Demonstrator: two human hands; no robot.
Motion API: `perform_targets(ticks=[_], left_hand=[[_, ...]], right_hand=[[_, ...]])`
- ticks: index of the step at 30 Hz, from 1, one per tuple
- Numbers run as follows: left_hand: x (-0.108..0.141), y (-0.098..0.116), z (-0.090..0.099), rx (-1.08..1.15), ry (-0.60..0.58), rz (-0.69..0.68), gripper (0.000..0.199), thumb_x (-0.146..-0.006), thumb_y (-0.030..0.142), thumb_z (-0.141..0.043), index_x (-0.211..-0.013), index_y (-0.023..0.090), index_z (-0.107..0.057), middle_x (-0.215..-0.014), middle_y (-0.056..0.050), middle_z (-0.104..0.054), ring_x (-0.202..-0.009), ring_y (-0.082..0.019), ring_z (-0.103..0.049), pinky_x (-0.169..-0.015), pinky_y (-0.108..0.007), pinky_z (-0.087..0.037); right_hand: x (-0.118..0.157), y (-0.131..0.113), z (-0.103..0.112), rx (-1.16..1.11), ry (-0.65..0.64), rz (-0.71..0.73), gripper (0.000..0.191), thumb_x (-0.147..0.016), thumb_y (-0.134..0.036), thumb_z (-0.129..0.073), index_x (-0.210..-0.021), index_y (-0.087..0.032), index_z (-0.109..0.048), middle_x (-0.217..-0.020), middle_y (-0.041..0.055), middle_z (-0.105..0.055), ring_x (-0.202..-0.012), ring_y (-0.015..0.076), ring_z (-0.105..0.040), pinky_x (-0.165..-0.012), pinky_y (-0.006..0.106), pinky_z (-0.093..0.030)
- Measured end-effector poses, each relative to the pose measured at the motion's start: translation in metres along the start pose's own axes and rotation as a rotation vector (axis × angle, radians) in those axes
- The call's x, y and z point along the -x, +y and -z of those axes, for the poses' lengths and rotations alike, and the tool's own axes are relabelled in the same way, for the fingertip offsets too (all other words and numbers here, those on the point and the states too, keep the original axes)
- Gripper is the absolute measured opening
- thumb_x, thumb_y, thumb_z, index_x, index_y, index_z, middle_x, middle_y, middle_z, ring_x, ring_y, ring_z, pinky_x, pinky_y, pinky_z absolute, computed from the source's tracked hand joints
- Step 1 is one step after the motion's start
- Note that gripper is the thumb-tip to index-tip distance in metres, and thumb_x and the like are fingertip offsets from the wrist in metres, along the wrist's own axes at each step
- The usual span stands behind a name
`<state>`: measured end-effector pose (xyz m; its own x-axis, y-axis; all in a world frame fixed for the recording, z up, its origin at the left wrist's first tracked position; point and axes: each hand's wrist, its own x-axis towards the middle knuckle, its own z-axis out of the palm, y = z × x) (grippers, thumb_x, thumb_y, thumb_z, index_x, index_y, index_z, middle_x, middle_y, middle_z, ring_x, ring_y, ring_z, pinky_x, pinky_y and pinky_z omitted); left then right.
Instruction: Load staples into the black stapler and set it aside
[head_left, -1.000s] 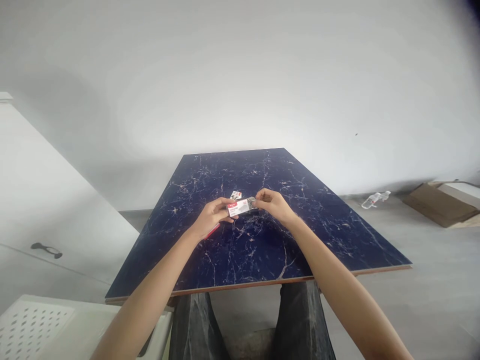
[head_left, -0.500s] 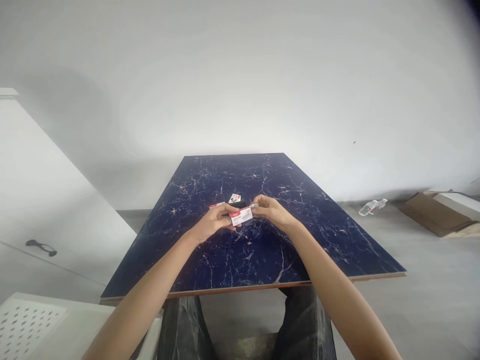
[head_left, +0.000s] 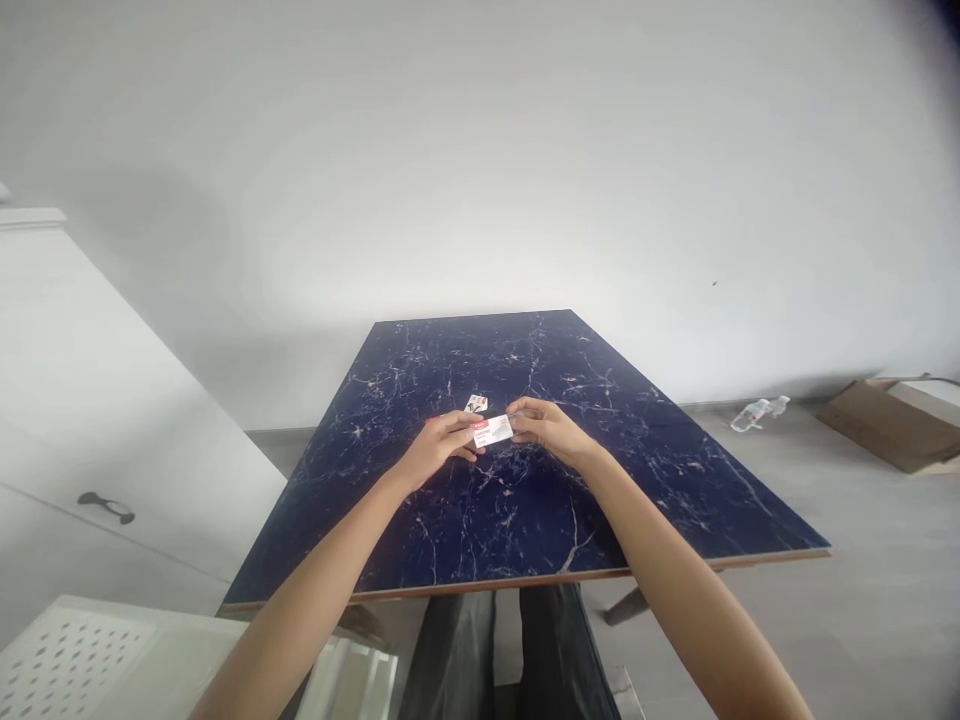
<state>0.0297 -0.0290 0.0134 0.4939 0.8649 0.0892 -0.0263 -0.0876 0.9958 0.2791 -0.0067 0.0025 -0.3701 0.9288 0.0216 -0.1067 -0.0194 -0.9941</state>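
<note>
A small white and red cardboard box (head_left: 492, 431) is held just above the dark blue marbled table (head_left: 502, 510). My left hand (head_left: 442, 442) grips its left end, thumb on the near face and fingers behind. At the right end, my right hand (head_left: 549, 430) pinches the box's edge between thumb and fingertips; whether the end flap is open cannot be made out. Beyond the box lies a small white printed card or packet (head_left: 475, 403) with red and black marks. A dark item behind the box is mostly hidden, as is something red by my left fingers.
A white cabinet (head_left: 127, 430) with a dark handle (head_left: 106, 507) stands at the left. Near my left arm is a white perforated surface (head_left: 71, 650). On the floor to the right lie clear plastic bottles (head_left: 752, 413) and an open cardboard box (head_left: 889, 425). A wall backs the table.
The head view has shifted slightly, so the table sits a little further right and lower. My legs have moved closer together. Both hands stay on the small box, which is less tilted.
</note>
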Motion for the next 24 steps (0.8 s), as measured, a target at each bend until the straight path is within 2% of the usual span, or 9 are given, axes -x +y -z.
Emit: perform_targets(ticks=[4,11,14,17,20,24], left_hand=[[-0.003,-0.002,-0.002,-0.099,0.059,-0.043,0.043,-0.082,0.037,-0.076,-0.118,0.017,-0.065,-0.114,-0.013,-0.071,-0.091,-0.023,-0.072,-0.078,-0.036,-0.060],[-0.002,0.004,0.003,-0.153,0.120,-0.042,0.041,-0.083,0.036,-0.075,-0.118,0.018,-0.066,-0.112,-0.012,-0.072,-0.089,-0.022,-0.072,-0.078,-0.036,-0.060],[-0.004,0.008,0.005,-0.161,0.149,-0.066,0.041,-0.082,0.037,-0.076,-0.117,0.019,-0.067,-0.112,-0.011,-0.072,-0.088,-0.022,-0.071,-0.077,-0.036,-0.060],[-0.004,0.009,0.005,-0.165,0.169,-0.083,0.040,-0.082,0.039,-0.075,-0.116,0.019,-0.067,-0.111,-0.011,-0.073,-0.087,-0.022,-0.072,-0.077,-0.036,-0.060],[-0.004,0.007,0.007,-0.184,0.175,-0.083,0.041,-0.083,0.040,-0.074,-0.117,0.018,-0.067,-0.109,-0.012,-0.073,-0.087,-0.022,-0.072,-0.077,-0.036,-0.060],[-0.007,0.003,0.012,-0.174,0.188,-0.089,0.040,-0.083,0.040,-0.073,-0.116,0.019,-0.069,-0.117,-0.012,-0.071,-0.083,-0.020,-0.071,-0.074,-0.034,-0.060]], right_hand=[[0.001,0.000,0.000,-0.025,0.053,0.025,0.034,-0.068,-0.039,-0.085,-0.091,-0.021,-0.068,-0.091,0.0029,-0.073,-0.082,0.0165,-0.069,-0.075,0.029,-0.057],[0.001,0.000,0.001,-0.048,0.128,0.062,0.035,-0.069,-0.039,-0.084,-0.093,-0.023,-0.066,-0.101,0.0041,-0.073,-0.090,0.0194,-0.068,-0.078,0.032,-0.056],[0.001,-0.002,0.002,-0.034,0.194,0.077,0.032,-0.068,-0.039,-0.084,-0.088,-0.023,-0.065,-0.093,0.0021,-0.071,-0.082,0.0167,-0.065,-0.071,0.028,-0.054],[0.002,-0.006,0.002,-0.040,0.200,0.066,0.032,-0.067,-0.041,-0.084,-0.084,-0.022,-0.064,-0.082,0.0000,-0.067,-0.070,0.0135,-0.060,-0.065,0.027,-0.050],[0.002,-0.007,0.001,-0.108,0.182,0.051,0.033,-0.065,-0.039,-0.085,-0.083,-0.022,-0.064,-0.080,-0.0007,-0.065,-0.068,0.0129,-0.060,-0.069,0.029,-0.053],[0.002,-0.005,0.006,-0.178,0.171,0.053,0.030,-0.062,-0.033,-0.088,-0.080,-0.022,-0.066,-0.089,0.0013,-0.068,-0.080,0.0153,-0.065,-0.084,0.031,-0.056]])
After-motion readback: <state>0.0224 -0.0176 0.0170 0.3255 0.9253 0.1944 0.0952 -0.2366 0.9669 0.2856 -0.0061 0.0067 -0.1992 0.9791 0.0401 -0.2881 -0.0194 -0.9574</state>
